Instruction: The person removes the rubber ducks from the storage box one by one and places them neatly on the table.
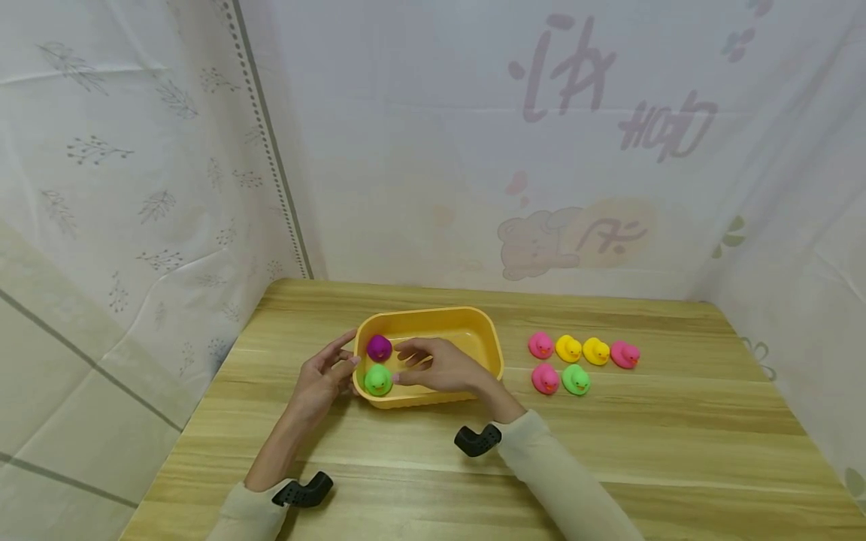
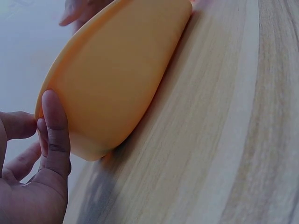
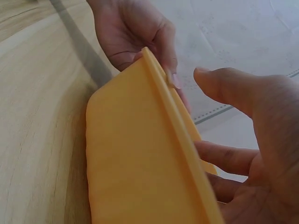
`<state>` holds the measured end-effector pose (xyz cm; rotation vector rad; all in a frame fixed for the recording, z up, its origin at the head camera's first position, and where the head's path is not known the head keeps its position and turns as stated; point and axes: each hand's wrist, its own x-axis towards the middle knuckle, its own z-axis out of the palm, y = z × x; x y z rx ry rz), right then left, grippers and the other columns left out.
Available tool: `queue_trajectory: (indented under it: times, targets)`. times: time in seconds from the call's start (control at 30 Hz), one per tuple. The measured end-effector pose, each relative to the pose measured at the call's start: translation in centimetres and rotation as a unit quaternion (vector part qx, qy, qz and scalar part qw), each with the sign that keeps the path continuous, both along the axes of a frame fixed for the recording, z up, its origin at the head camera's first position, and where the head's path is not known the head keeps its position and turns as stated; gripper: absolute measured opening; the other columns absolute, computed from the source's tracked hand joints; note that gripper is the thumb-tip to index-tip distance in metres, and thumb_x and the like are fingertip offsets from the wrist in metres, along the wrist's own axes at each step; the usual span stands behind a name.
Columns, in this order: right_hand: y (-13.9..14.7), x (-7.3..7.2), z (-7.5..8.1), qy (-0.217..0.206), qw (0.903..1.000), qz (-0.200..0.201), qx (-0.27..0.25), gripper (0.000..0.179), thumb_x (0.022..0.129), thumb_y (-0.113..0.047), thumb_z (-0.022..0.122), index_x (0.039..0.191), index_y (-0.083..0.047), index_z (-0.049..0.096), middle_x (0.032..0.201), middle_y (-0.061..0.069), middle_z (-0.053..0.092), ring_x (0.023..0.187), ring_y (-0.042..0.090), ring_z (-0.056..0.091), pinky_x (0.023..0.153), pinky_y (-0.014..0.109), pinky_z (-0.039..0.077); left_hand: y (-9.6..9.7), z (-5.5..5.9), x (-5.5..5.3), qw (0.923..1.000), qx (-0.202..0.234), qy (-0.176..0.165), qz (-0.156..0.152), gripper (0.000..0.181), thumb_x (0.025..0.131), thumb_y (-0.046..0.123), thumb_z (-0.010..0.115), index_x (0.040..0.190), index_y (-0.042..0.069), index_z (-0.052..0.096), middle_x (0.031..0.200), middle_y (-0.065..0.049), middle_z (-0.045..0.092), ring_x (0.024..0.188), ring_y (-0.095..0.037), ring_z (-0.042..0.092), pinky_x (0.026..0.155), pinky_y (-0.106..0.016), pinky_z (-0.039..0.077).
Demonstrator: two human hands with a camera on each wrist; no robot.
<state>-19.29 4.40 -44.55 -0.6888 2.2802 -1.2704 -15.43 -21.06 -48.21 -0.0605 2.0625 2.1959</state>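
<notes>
A yellow-orange plastic bin (image 1: 433, 400) sits on the table with a purple rubber duck (image 1: 379, 348) and a green rubber duck (image 1: 378, 380) in its left end. My left hand (image 1: 319, 385) grips the bin's left rim, thumb over the edge and fingers along the outer wall. Over the bin's interior hovers my right hand (image 1: 443, 368), thumb and fingers spread apart and nothing between them. Its fingertips are close to the two ducks. In the right wrist view the bin's wall (image 3: 135, 140) hides the ducks and part of the right fingers.
Right of the bin, on the wooden table (image 1: 406, 481), stand rubber ducks in two rows. The back row has pink (image 1: 541, 346), yellow (image 1: 568, 349), yellow (image 1: 596, 352) and pink (image 1: 625, 355) ones; in front are a pink (image 1: 545, 379) and a green (image 1: 576, 379). Printed curtains (image 1: 406, 150) surround the table.
</notes>
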Motion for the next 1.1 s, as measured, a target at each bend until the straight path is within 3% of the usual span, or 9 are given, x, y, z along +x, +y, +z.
queue_trajectory:
  times: [0.4, 1.1]
  targets:
    - [-1.9, -0.8, -0.8, 0.001, 0.9981, 0.018, 0.059, 0.06, 0.089, -0.048, 0.077, 0.137, -0.014, 0.065, 0.128, 0.001, 0.069, 0.109, 0.012, 0.064, 0.096, 0.03, 0.055, -0.1, 0.0, 0.0, 1.0, 0.004, 0.001, -0.005, 0.055, 0.103, 0.014, 0.063, 0.155, 0.015, 0.045, 0.105, -0.002, 0.051, 0.071, -0.008, 0.061, 0.065, -0.022, 0.059]
    - [-4.0, -1.2, -1.6, 0.026, 0.996, 0.008, 0.086, 0.053, 0.086, -0.047, 0.08, 0.127, -0.014, 0.073, 0.107, -0.005, 0.073, 0.093, 0.009, 0.064, 0.082, 0.023, 0.054, -0.2, -0.1, 0.0, 0.9999, 0.004, 0.001, -0.011, 0.057, 0.103, 0.016, 0.064, 0.156, 0.014, 0.043, 0.105, -0.002, 0.053, 0.072, -0.008, 0.061, 0.066, -0.021, 0.059]
